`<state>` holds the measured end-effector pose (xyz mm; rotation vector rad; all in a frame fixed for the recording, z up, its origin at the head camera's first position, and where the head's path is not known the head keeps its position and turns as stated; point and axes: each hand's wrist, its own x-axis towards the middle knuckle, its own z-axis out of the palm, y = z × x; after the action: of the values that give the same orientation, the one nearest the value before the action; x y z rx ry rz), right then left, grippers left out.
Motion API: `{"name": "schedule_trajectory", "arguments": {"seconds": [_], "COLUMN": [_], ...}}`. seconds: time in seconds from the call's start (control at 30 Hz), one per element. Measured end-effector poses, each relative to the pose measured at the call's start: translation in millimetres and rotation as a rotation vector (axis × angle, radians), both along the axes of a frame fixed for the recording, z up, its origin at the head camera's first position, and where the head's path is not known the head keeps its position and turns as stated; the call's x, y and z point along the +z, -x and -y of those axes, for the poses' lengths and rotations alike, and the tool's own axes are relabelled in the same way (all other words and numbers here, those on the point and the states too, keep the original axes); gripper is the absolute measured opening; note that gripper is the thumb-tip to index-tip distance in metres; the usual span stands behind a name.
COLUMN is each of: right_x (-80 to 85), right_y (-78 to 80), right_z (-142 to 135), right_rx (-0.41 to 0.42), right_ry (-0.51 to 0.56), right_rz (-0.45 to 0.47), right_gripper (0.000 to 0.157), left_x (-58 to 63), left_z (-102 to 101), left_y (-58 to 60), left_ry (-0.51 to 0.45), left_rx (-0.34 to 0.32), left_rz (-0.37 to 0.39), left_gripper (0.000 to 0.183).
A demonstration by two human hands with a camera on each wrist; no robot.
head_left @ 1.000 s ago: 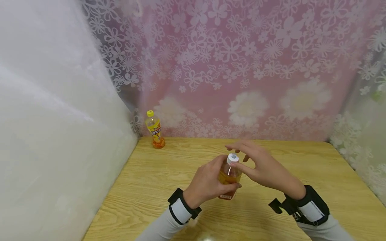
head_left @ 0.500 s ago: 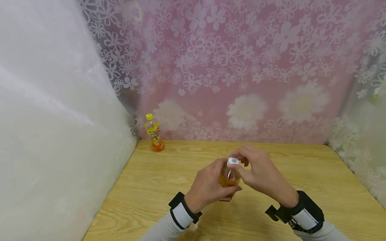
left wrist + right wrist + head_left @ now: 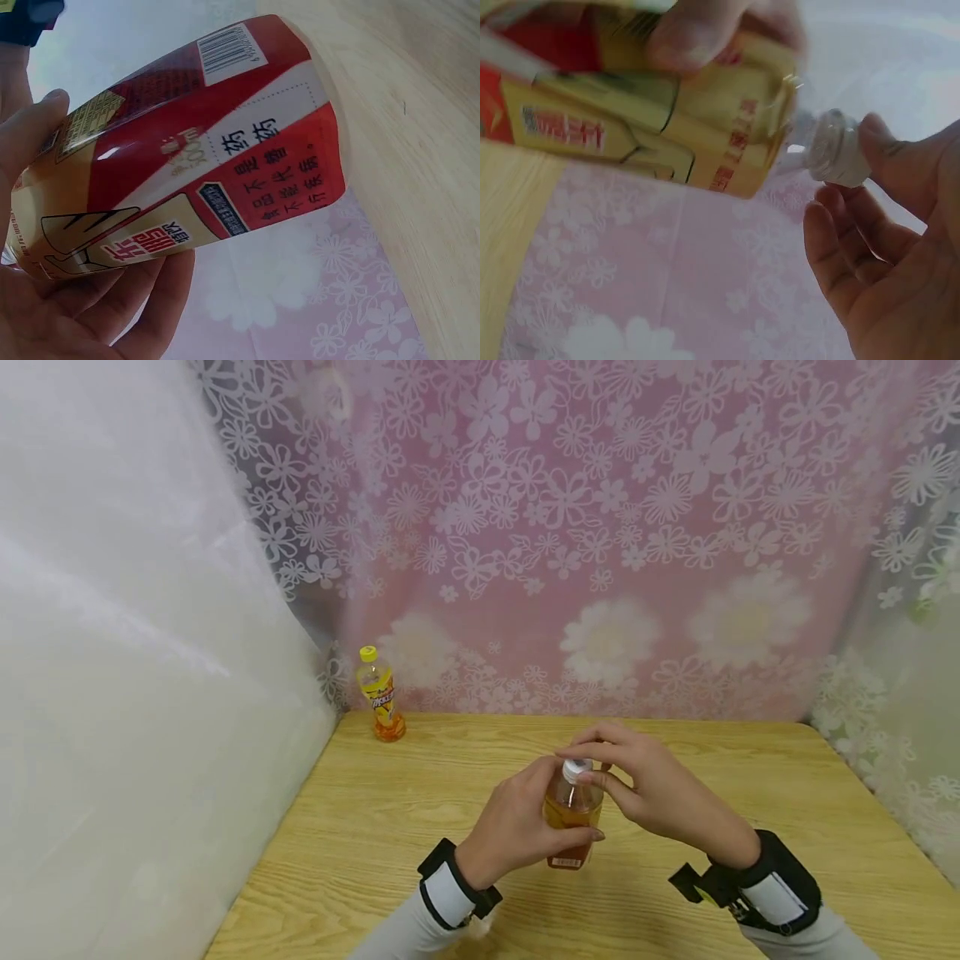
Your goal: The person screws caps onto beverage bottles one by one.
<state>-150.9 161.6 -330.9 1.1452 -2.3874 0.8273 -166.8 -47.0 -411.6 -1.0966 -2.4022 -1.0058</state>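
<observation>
Near the middle of the head view, my left hand [image 3: 517, 814] grips a clear bottle [image 3: 573, 817] of amber drink around its body. In the left wrist view the bottle's red and gold label [image 3: 172, 150] faces the camera, with a barcode near the base. I cannot tell whether the base touches the table. My right hand [image 3: 648, 777] is at the bottle's white cap [image 3: 847, 154], the thumb against one side and the fingertips at the other. Part of the cap's top is hidden under the fingers in the head view.
A second bottle [image 3: 381, 695], with a yellow cap and some orange drink at the bottom, stands at the table's back left corner. The wooden table [image 3: 360, 843] is bordered by a white sheet [image 3: 150, 693] on the left and a pink floral curtain [image 3: 480, 635] behind.
The right hand's fingers closed in on the cap half a second ago and now reach further across its top. The left hand keeps holding the bottle in nearly the same place.
</observation>
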Motion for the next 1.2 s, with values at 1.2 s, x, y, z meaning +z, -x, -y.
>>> {"name": "schedule_trajectory", "arguments": {"seconds": [1.2], "right_x": [-23.7], "right_y": [-12.7], "right_z": [22.1], "right_rx": [-0.401], "right_ry": [0.078], "right_rz": [-0.03], "right_gripper": [0.022], "left_x": [-13.1], "left_z": [-8.2], "left_y": [1.7], "left_ry": [-0.01], "left_rx": [0.082], "left_rz": [-0.054], "left_gripper": [0.078]}}
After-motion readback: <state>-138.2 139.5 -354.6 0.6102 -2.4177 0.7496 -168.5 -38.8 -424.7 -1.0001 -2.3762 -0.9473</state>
